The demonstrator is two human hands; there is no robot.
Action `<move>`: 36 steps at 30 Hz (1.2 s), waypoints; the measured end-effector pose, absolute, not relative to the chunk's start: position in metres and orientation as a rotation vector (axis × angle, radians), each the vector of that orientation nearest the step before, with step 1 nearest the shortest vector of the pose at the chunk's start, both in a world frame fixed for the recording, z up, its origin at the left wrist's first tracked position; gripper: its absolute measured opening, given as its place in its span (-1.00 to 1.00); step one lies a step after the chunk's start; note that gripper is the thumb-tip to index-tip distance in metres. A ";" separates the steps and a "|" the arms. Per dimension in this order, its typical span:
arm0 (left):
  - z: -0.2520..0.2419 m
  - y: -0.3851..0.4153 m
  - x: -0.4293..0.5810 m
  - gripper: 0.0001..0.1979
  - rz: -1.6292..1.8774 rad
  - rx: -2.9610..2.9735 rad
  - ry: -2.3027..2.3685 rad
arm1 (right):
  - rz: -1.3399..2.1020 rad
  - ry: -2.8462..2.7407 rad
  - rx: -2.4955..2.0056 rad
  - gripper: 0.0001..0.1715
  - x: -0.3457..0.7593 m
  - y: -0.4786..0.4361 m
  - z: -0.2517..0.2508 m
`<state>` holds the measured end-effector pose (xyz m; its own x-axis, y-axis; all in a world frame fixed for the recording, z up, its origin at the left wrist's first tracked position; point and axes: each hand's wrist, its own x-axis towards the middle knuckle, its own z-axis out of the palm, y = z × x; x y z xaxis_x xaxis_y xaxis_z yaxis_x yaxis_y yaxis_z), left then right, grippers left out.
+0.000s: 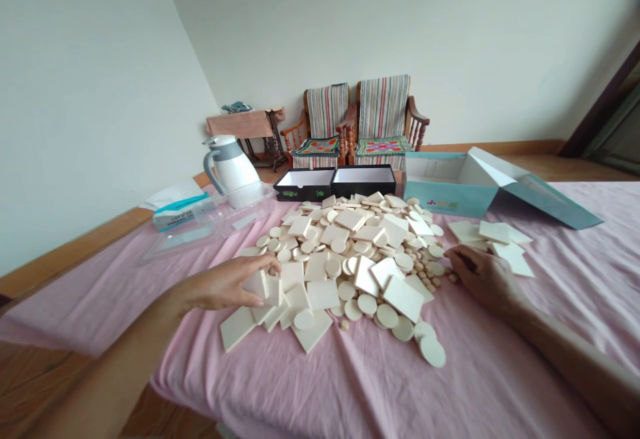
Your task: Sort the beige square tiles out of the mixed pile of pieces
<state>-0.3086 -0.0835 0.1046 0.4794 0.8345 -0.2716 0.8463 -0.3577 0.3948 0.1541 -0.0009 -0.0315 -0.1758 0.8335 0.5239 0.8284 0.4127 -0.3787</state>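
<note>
Nearest me, my left hand [223, 284] is spread wide at nine o'clock on the heap, its fingers arched over cream square tiles [237, 329], touching them without a visible grip. My right hand [480, 279] is curled narrowly at three o'clock, just beside small round beads [435, 282]; I cannot tell whether it holds anything. Between my hands, the heap of cream squares and discs [340, 272] lies on a pink cloth [350, 385]. At two o'clock sits a smaller group of square tiles [493, 242], and at one o'clock an open teal box [450, 185] with its lid [550, 195]. At twelve o'clock are two open black boxes [363, 180]; at eleven o'clock, a clear plastic tray [210, 222] and a white vacuum jug [233, 162]. Farther off, two striped wooden armchairs [383, 109] stand against the wall.
</note>
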 end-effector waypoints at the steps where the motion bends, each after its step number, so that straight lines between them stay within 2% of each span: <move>1: 0.101 -0.084 -0.306 -0.54 -0.036 2.272 1.430 | 0.016 -1.994 -1.405 -0.69 0.154 -0.001 -0.031; 6: 0.087 -0.084 -0.308 -0.49 -0.057 2.338 1.592 | 0.018 -2.010 -1.404 -0.70 0.153 -0.001 -0.030; 12: 0.083 -0.076 -0.316 -0.41 -0.066 2.437 1.485 | 0.010 -2.017 -1.402 -0.70 0.154 0.000 -0.033; 21: 0.084 -0.068 -0.312 -0.44 -0.112 2.435 1.492 | 0.016 -2.017 -1.396 -0.68 0.151 -0.003 -0.027; 26: 0.091 -0.064 -0.313 -0.55 -0.100 2.395 1.456 | 0.037 -2.019 -1.385 -0.69 0.150 -0.004 -0.023; 32: 0.114 -0.030 -0.309 -0.55 0.137 2.215 1.495 | 0.054 -2.034 -1.381 -0.72 0.150 -0.004 -0.023; 36: 0.109 0.004 -0.293 -0.38 0.528 2.143 1.602 | 0.040 -2.031 -1.383 -0.72 0.151 -0.004 -0.024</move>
